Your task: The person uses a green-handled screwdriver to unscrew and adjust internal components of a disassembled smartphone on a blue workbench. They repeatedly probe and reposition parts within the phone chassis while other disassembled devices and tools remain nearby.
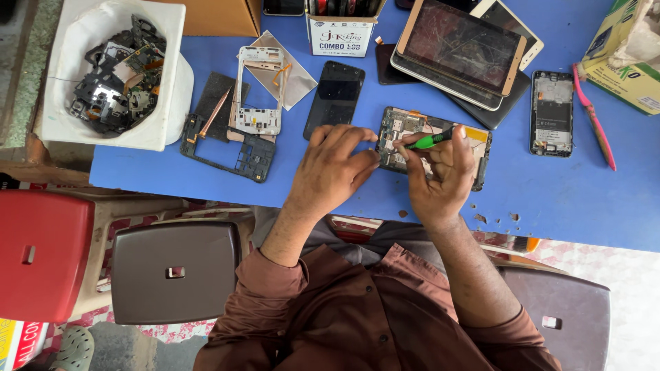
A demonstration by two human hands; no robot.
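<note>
**Opened phone under the screwdriver on a blue repair bench**

Blue tabletop (550, 199) carries the whole job, with the person seated at its near edge. Right under both hands lies the opened phone (426, 134), back cover off and circuit board showing. The right hand (440, 172) pinches a green-handled screwdriver (430, 141), tip pointing toward the left hand's side and resting on the board. The left hand (333, 168) holds nothing; its fingertips press flat on the phone's left end to pin it.

Working well here seems to call for keeping that pinning pressure steady, the driver seated squarely in the screw head, and turning with the fingers only, so the tip does not skate across the board.

Counting outward from the grip:
- one dark intact phone (335, 96) just beyond the left hand
- one black phone frame (230, 151) and one white frame (258, 93) further out on that side
- one white bin (168, 82) of scrap boards
- a stack of at least two tablets (460, 51) beyond the right hand
- one more stripped phone (552, 113) past the right hand
- one pink toothbrush (595, 124)

Below the table: one red stool (41, 254) and two brown stools (175, 271).
</note>
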